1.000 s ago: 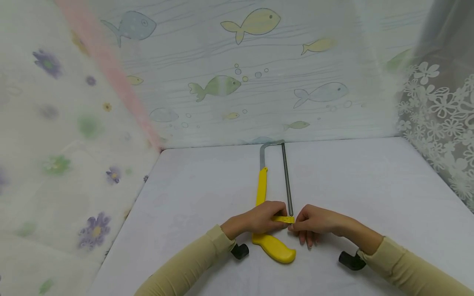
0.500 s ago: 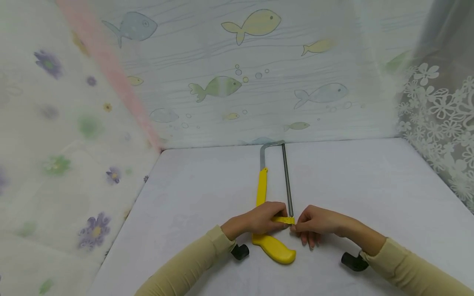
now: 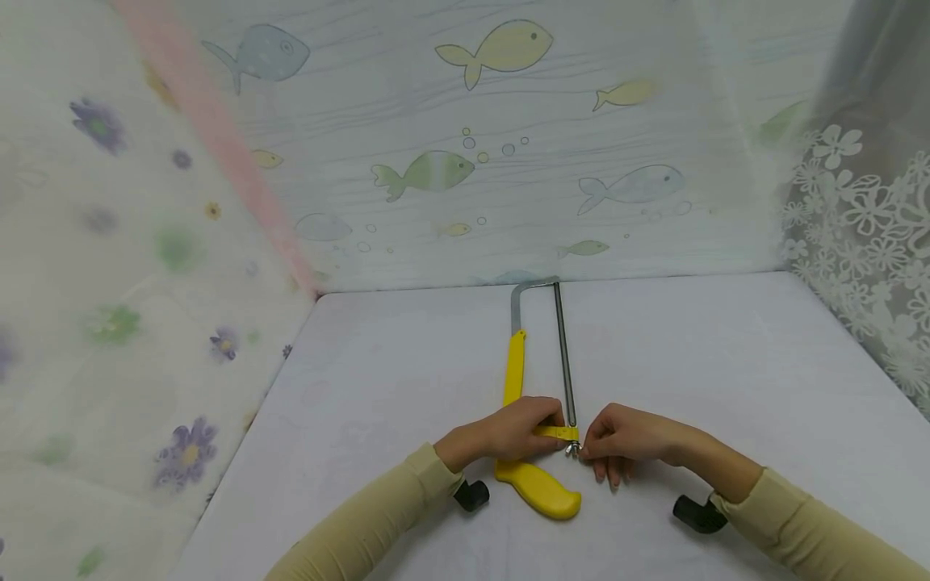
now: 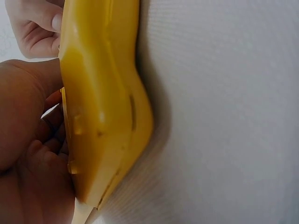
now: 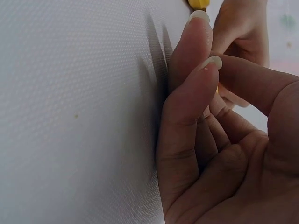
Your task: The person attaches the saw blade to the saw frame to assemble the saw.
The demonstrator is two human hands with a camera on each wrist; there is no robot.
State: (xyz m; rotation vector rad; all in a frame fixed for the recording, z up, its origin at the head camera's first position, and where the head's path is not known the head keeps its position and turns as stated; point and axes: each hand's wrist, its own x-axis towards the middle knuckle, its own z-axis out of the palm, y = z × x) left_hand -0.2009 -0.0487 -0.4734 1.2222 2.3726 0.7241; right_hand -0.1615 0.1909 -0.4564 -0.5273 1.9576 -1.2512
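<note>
A hacksaw with a yellow handle and a thin steel blade lies flat on the white table, pointing away from me. My left hand grips the yellow frame just above the handle, fingers curled over it; the left wrist view shows the handle close up beside the palm. My right hand pinches a small metal nut at the blade's near end. In the right wrist view the thumb and fingers are pressed together, and the nut is hidden.
A fish-print curtain closes the back of the table, a flowered one the left side, and white lace the right. Black wrist mounts sit under both sleeves.
My right hand has drawn slightly to the right, and the small metal nut now shows at the blade's end. The left hand and the saw have stayed put.
</note>
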